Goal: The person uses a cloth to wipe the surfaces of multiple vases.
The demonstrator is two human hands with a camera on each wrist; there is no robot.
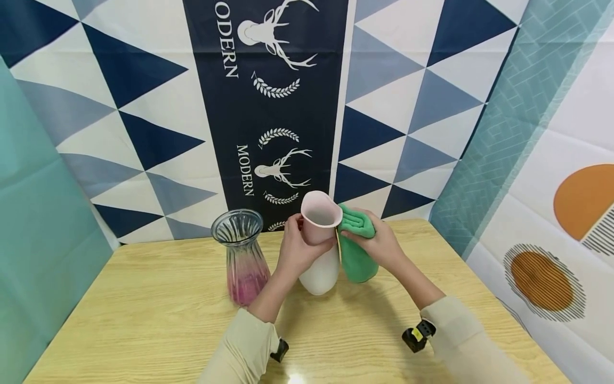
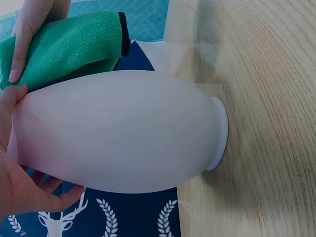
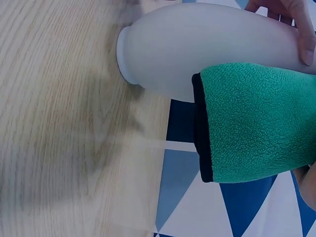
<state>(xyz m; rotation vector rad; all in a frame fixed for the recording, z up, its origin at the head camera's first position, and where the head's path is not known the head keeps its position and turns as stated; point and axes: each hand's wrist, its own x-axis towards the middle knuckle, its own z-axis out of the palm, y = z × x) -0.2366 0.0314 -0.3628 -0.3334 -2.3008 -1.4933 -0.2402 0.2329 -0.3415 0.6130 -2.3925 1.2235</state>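
A pale pink-to-white vase (image 1: 318, 274) is at the middle of the table, its flared mouth facing up. My left hand (image 1: 299, 250) grips it round the neck, thumb across the near side; in the left wrist view the left hand (image 2: 19, 182) holds the narrow end of the vase (image 2: 123, 131). Whether its base touches the table I cannot tell. In my right hand (image 1: 381, 240) is a folded green cloth (image 1: 357, 261), held close to the vase's right side near the rim. The right wrist view shows the cloth (image 3: 256, 123) with a black edge, overlapping the vase (image 3: 197, 44).
A ribbed glass vase (image 1: 247, 266), bluish-grey above and pink below, stands left of my left hand. The light wooden table (image 1: 158, 320) ends at a patterned backdrop (image 1: 283, 117) behind, with teal sheeting (image 1: 38, 224) on the left side.
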